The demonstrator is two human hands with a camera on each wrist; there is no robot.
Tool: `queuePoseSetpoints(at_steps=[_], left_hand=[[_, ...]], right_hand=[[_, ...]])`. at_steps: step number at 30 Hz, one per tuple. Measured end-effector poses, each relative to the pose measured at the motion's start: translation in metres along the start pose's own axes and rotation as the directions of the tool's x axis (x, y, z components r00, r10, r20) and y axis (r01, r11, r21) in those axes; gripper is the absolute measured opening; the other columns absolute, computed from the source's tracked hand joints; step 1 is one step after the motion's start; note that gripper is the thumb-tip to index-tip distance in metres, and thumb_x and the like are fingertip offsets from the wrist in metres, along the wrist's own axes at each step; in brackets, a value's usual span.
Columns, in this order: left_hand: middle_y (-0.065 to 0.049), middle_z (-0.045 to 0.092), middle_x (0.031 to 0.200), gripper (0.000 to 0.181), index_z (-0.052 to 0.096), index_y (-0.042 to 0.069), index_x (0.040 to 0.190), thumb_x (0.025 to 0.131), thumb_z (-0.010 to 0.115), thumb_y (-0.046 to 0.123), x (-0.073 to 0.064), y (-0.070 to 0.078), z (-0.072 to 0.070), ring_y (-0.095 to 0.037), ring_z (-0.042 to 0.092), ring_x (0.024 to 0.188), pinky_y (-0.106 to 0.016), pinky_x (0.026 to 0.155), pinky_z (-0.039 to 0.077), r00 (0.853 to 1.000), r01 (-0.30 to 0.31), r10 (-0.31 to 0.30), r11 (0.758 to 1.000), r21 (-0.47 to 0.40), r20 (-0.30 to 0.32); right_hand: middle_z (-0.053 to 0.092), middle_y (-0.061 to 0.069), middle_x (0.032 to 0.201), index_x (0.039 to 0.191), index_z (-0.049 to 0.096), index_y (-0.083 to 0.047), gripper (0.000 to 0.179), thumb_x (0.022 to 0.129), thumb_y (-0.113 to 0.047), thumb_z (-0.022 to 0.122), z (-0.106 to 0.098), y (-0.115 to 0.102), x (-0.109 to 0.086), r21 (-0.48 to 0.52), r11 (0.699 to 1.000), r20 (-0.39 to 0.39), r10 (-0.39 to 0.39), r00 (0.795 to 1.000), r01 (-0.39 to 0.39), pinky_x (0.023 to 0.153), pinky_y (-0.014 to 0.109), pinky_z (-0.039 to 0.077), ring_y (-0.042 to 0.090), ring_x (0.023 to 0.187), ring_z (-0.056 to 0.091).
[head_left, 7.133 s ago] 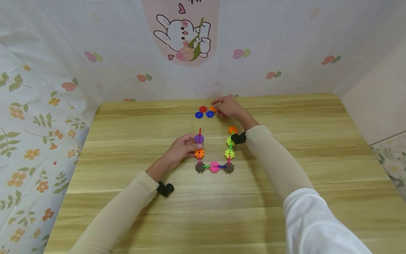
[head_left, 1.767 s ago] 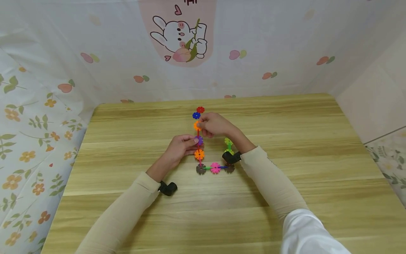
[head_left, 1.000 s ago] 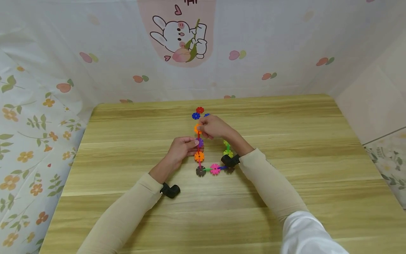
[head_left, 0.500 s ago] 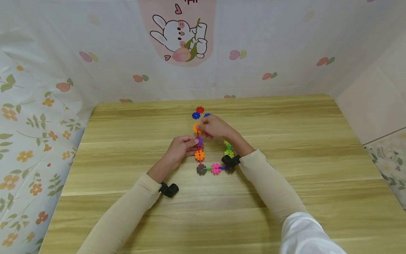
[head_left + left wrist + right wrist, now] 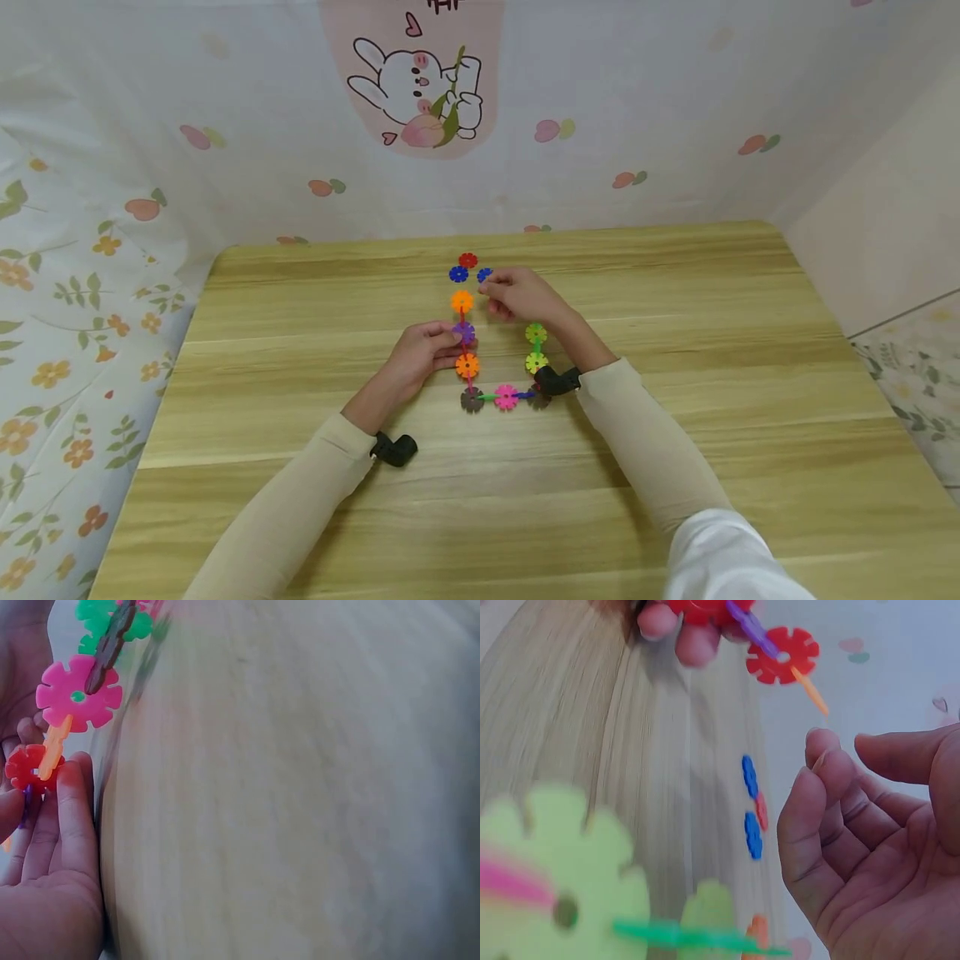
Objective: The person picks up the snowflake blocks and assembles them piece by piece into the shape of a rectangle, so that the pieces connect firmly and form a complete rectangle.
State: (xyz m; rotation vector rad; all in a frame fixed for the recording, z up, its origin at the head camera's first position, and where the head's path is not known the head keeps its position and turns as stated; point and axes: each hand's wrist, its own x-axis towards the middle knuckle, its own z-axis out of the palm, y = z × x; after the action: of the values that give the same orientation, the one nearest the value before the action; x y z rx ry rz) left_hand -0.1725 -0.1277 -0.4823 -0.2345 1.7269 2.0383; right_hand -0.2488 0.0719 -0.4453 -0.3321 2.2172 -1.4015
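My left hand [image 5: 420, 358] pinches the purple snowflake disc [image 5: 464, 333] on the left side of a U-shaped chain of slotted plastic snowflake discs. Flat discs alternate with ones set edge-on. At this side's far end is an orange snowflake disc [image 5: 461, 302], joined through a red disc [image 5: 784, 655]. In the left wrist view, fingers and thumb lie about another red disc [image 5: 26, 766]. My right hand [image 5: 525, 296] hovers right of that orange end, loosely bent. Its thumb and fingertips are apart, with nothing between them in the right wrist view.
Loose at the back lie a red disc [image 5: 468, 260] and two blue discs, one [image 5: 458, 274] left and one [image 5: 484, 275] beside my right fingers. A pink disc [image 5: 506, 397] joins the near side. My right forearm partly covers the chain's right side, with its yellow-green disc [image 5: 536, 333].
My right hand picked up the loose orange disc from the back and brought it to the chain's left end. Just now it let go and moved right. The left hand keeps its hold.
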Motion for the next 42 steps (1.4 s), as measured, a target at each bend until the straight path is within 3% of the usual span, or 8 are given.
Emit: queuePoseSetpoints(at_steps=[8,16,27,35,42], left_hand=[[-0.011,0.073,0.100,0.019,0.060,-0.007,0.111,0.097,0.056,0.005,0.001,-0.003,-0.002,-0.014,0.068,0.083,-0.026,0.075,0.059,1.000,-0.012,0.012,1.000,0.014,0.009],[-0.010,0.072,0.097,0.020,0.061,-0.007,0.112,0.097,0.056,0.005,0.003,-0.006,-0.003,-0.015,0.068,0.083,-0.026,0.076,0.059,1.000,-0.018,0.018,1.000,0.012,0.018],[-0.016,0.071,0.105,0.014,0.055,-0.003,0.110,0.098,0.054,0.004,0.002,-0.005,-0.001,-0.016,0.068,0.085,-0.026,0.076,0.058,1.000,-0.016,0.016,1.000,0.009,0.015],[-0.016,0.069,0.110,0.034,0.050,-0.001,0.131,0.098,0.053,0.004,0.003,-0.006,-0.001,-0.016,0.070,0.088,-0.027,0.076,0.058,1.000,-0.018,0.018,1.000,0.000,0.019],[-0.018,0.068,0.113,0.041,0.046,0.000,0.138,0.098,0.052,0.005,0.003,-0.004,-0.003,-0.016,0.070,0.089,-0.028,0.078,0.058,0.999,-0.023,0.022,0.999,0.024,0.031]], right_hand=[[0.059,0.021,0.085,0.117,0.061,0.003,0.034,0.103,-0.026,0.048,-0.016,0.010,-0.006,0.046,0.999,-0.047,0.025,0.999,-0.023,0.057,0.030,0.048,0.018,0.061,0.051],[0.060,0.020,0.086,0.124,0.060,0.000,0.033,0.103,-0.023,0.050,-0.028,0.016,0.002,0.055,0.998,-0.088,0.033,0.996,-0.028,0.058,0.030,0.049,0.019,0.060,0.051],[0.060,0.021,0.088,0.128,0.058,-0.001,0.031,0.102,-0.015,0.048,-0.036,0.012,0.023,-0.012,1.000,-0.065,0.024,0.998,-0.024,0.057,0.030,0.047,0.020,0.059,0.047],[0.060,0.013,0.079,0.131,0.059,-0.008,0.032,0.101,-0.017,0.053,-0.034,0.019,0.039,-0.069,0.995,-0.010,0.067,0.998,-0.068,0.051,0.026,0.044,0.017,0.056,0.047],[0.061,0.008,0.075,0.135,0.057,-0.014,0.038,0.098,-0.016,0.055,-0.031,0.019,0.049,-0.210,0.976,0.024,0.062,0.998,-0.055,0.050,0.026,0.046,0.016,0.054,0.050]])
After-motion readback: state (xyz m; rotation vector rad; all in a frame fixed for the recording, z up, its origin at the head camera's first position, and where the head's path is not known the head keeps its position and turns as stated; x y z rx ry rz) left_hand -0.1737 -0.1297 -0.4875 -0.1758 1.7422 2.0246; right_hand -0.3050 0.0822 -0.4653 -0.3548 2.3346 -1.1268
